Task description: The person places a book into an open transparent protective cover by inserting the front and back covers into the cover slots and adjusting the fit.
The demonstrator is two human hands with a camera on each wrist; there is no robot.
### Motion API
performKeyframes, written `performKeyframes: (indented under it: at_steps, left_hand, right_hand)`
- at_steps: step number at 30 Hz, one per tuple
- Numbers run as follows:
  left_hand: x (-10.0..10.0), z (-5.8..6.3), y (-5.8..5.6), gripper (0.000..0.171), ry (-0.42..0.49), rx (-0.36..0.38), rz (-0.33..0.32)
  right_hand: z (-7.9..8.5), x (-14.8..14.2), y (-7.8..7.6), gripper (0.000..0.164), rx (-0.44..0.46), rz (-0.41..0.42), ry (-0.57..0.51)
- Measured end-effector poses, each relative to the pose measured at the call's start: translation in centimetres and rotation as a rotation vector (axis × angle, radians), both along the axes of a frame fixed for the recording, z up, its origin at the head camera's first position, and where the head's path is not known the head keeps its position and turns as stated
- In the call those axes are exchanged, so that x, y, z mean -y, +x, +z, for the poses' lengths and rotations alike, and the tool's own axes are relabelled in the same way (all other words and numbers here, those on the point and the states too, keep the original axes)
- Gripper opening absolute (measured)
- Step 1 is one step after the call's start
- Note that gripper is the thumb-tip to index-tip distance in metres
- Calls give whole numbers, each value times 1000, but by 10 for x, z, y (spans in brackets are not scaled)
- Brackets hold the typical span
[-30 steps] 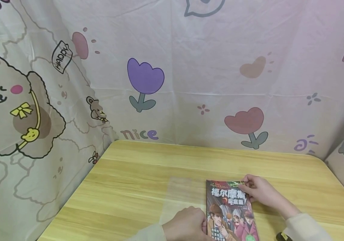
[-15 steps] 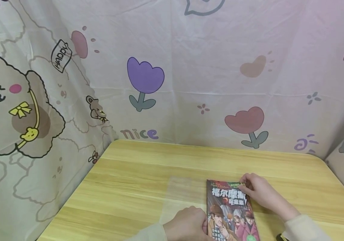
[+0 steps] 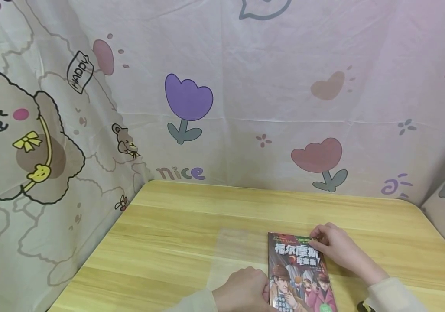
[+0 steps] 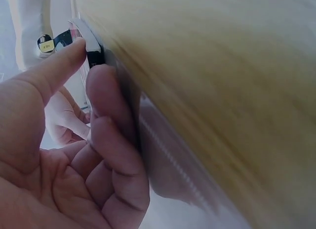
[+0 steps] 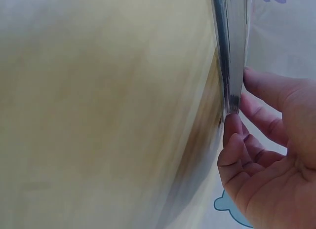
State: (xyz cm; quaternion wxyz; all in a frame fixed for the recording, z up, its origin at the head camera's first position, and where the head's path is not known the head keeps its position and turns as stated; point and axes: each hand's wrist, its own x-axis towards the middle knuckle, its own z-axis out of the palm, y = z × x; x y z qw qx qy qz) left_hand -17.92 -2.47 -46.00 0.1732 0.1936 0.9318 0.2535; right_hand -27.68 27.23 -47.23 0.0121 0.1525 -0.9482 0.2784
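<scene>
A paperback book with detective figures and a Chinese title on its cover lies on the table, its lower end cut off by the frame. My left hand grips its left edge low down; in the left wrist view the thumb reaches over the cover and the other fingers curl by the table. At the far right corner, my right hand pinches the book. The right wrist view shows the thumb on the cover side and fingertips at the corner of the page block.
A transparent plastic sheet or sleeve lies flat left of the book; a ridged strip shows on it in the left wrist view. A black-and-yellow object sits by my right sleeve. Printed cloth hangs behind the wooden table.
My right hand has shifted very slightly up and left at the book's corner. The left hand keeps its grip, and the book has barely moved.
</scene>
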Motion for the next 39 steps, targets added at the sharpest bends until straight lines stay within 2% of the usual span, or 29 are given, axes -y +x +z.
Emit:
performKeyframes:
  at_steps: [10,16,18,21,24,26,30,34,39]
  left_hand:
    - [-5,-3,1,54,8,-1,21]
    - [-1,6,1,48,36,-17,16]
    - [4,12,1,42,72,-40,14]
    - [13,19,-1,37,118,-110,17]
    - [23,25,-2,35,139,-171,47]
    - [28,27,-1,41,106,-224,66]
    - [36,27,3,73,2,-288,86]
    - [41,20,5,92,-46,-274,83]
    - [44,8,7,100,-94,-257,58]
  right_hand:
    - [2,-5,-1,16,-17,14,-3]
    - [1,-8,-1,18,-10,6,-13]
    - [0,-10,-2,19,-4,8,-13]
    - [1,-12,-3,18,2,13,-14]
    - [2,-13,-2,17,-5,22,-16]
    - [3,-13,-2,18,-15,30,-18]
    - [4,-14,1,21,-31,36,-19]
    - [6,-14,3,24,-42,40,-19]
    - [8,-13,5,26,-50,46,-30]
